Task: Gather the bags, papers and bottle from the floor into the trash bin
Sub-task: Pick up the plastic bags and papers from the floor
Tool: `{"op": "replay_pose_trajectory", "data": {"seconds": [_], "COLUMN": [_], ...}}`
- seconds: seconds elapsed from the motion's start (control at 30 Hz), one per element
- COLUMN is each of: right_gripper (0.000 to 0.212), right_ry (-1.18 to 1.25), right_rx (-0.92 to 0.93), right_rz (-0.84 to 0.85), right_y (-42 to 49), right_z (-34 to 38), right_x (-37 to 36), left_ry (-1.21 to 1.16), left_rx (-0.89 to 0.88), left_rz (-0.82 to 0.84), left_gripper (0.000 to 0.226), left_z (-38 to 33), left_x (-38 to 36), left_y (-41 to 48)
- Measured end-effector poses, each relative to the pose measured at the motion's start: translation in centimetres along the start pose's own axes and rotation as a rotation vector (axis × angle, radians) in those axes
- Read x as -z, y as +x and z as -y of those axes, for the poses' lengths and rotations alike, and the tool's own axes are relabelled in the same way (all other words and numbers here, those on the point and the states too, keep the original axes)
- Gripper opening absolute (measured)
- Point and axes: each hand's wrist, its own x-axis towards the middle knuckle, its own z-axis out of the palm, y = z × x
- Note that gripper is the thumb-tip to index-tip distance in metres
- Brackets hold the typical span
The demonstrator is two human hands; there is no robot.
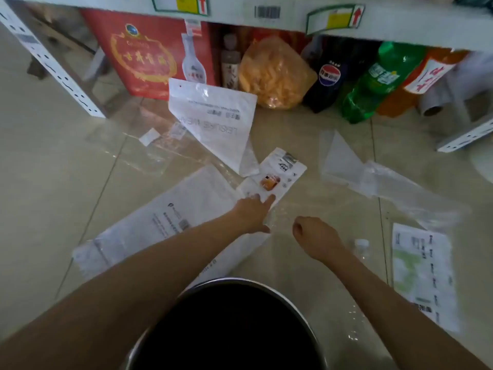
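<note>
A person bends over a tiled floor (53, 161) strewn with litter, both bare arms stretched out above a round, dark-lined trash bin (229, 324) at the bottom of the view. The left hand (252, 210) reaches forward with fingers spread apart, fingertips pressed on the near edge of a small white snack packet (274, 173) that lies flat on the tiles. Just beside it, under the left forearm, lies a long white mailing bag (160, 217). The right hand (316, 237) hovers nearby, fingers curled together in a loose fist, holding nothing that can be seen. A small clear bottle (362, 248) with a white cap lies on the floor just right of that wrist, and a printed paper (424, 273) lies farther right. A white garment bag (213, 121) lies beyond, near clear plastic bags (373, 177). Under a white shelf (266, 20) stand a red box (149, 52), an orange bag (274, 73) and soda bottles (373, 81).
</note>
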Motion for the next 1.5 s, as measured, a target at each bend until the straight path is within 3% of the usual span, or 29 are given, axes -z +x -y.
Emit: {"op": "replay_pose_trajectory", "data": {"seconds": [0.07, 0.17, 0.23, 0.33, 0.47, 0.6, 0.7, 0.9, 1.13, 1.23, 1.33, 1.43, 1.5], "right_gripper": [0.027, 0.028, 0.029, 0.029, 0.022, 0.021, 0.038, 0.079, 0.037, 0.027, 0.026, 0.030, 0.031], "right_ry": [-0.008, -0.020, -0.028, -0.043, -0.061, -0.058, -0.088, -0.200, -0.309, -0.182, 0.134, 0.479, 0.565], "right_rx": [-0.028, -0.030, -0.020, -0.005, 0.016, 0.064, 0.142, 0.212, 0.240, 0.150, 0.073, 0.123, 0.176], "right_rz": [0.014, 0.048, 0.057, 0.041, 0.050, -0.028, -0.029, 0.073, -0.041, -0.033, -0.101, -0.148, -0.137], "right_y": [0.5, 1.4, 2.0, 3.2, 4.5, 5.7, 7.4, 12.1, 10.7, 10.3, 9.6, 8.1, 6.7], "right_z": [-1.0, -2.0, -2.5, -2.3, -1.0, 0.8, 2.6, 5.6, 6.4, 6.8, 7.5, 9.6, 12.0], "right_x": [-1.0, -2.7, -3.6, -4.1, -3.8, -2.6, -2.4, -5.0, -6.0, -4.6, -2.4, 0.0, 1.3], "left_ry": [-0.118, -0.179, -0.181, -0.174, -0.134, -0.395, -0.558, -0.619, -0.747, -0.852, -0.933, -0.982, -1.068], "left_rx": [0.184, 0.344, 0.394, 0.446, 0.388, 0.216, 0.176, 0.224, 0.277, 0.332, 0.415, 0.433, 0.464], "left_rz": [0.054, 0.093, 0.108, 0.119, 0.101, 0.103, 0.028, -0.025, -0.127, -0.224, -0.304, -0.285, -0.279], "left_gripper": [0.113, 0.126, 0.126, 0.109, 0.076, 0.074, 0.071, 0.072, 0.075, 0.065, 0.061, 0.055, 0.043], "left_z": [-0.8, -1.0, -0.9, -0.9, 0.3, 4.2, 6.8, 8.7, 9.2, 9.2, 9.1, 8.5, 7.7], "left_x": [-1.9, -5.1, -6.4, -6.6, -5.5, -1.6, 2.2, 2.8, 1.4, 1.3, 1.5, 2.4, 3.4], "left_y": [1.7, 3.7, 4.7, 5.6, 5.0, 1.7, -1.4, -3.4, -2.4, -2.9, -3.6, -4.6, -5.5]}}
